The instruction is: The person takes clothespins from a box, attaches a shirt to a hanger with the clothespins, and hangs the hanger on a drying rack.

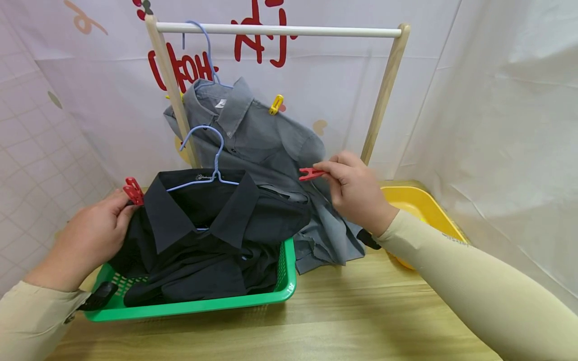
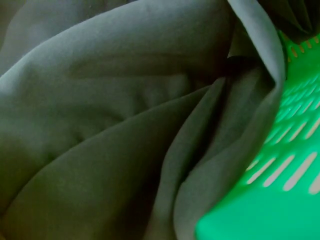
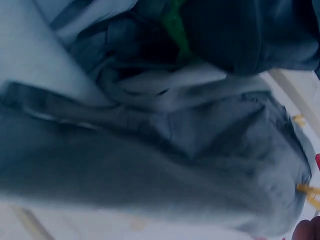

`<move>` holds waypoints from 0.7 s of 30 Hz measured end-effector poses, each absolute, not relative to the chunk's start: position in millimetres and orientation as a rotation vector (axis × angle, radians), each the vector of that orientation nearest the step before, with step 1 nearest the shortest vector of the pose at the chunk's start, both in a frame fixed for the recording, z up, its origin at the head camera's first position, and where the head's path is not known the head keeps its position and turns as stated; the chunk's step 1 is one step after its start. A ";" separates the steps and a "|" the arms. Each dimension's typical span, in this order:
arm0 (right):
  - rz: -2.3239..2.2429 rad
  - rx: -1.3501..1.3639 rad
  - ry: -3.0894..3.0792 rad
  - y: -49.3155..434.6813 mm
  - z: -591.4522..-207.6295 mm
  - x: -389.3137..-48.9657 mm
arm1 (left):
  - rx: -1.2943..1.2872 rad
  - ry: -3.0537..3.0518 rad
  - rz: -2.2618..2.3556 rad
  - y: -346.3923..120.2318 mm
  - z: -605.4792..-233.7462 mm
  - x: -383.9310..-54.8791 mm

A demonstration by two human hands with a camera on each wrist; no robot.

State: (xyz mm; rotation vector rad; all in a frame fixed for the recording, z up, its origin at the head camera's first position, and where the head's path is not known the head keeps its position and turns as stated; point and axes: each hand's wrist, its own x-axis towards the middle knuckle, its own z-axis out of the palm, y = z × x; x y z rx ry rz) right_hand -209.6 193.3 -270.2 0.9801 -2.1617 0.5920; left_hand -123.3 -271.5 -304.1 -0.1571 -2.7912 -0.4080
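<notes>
A black collared shirt (image 1: 203, 260) on a light-blue hanger (image 1: 217, 155) lies partly in a green basket (image 1: 189, 307). My left hand (image 1: 97, 233) pinches the shirt at its left shoulder, beside a red clothespin (image 1: 133, 191) standing there. In the left wrist view dark shirt folds (image 2: 110, 115) fill most of the picture, and the hand is out of sight. My right hand (image 1: 354, 188) pinches another red clothespin (image 1: 311, 173) between thumb and fingers, its jaws pointing left, above and apart from the black shirt's right shoulder. A fingertip (image 3: 307, 231) shows at the right wrist view's corner.
Behind hangs a grey shirt (image 1: 271, 135) with a yellow clothespin (image 1: 276, 104) on its shoulder. Its hanger (image 1: 208, 45) hooks over the white bar (image 1: 280, 30) of a wooden-legged rack. A yellow basin (image 1: 420, 200) stands at the right on the wooden table (image 1: 361, 311).
</notes>
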 end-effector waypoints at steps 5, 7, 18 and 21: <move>0.598 1.054 -2.216 175.4 -271.5 -206.8 | -0.159 -2.786 -0.417 -272.3 -305.4 -123.6; 0.604 1.086 -2.223 168.9 -272.2 -206.3 | -0.159 -2.787 -0.419 -272.4 -305.5 -123.5; 0.567 1.145 -2.312 146.3 -281.5 -207.4 | -0.188 -2.752 -0.404 -270.6 -304.4 -122.8; 0.568 1.147 -2.339 142.8 -283.5 -208.0 | -0.191 -2.751 -0.403 -270.9 -304.7 -122.2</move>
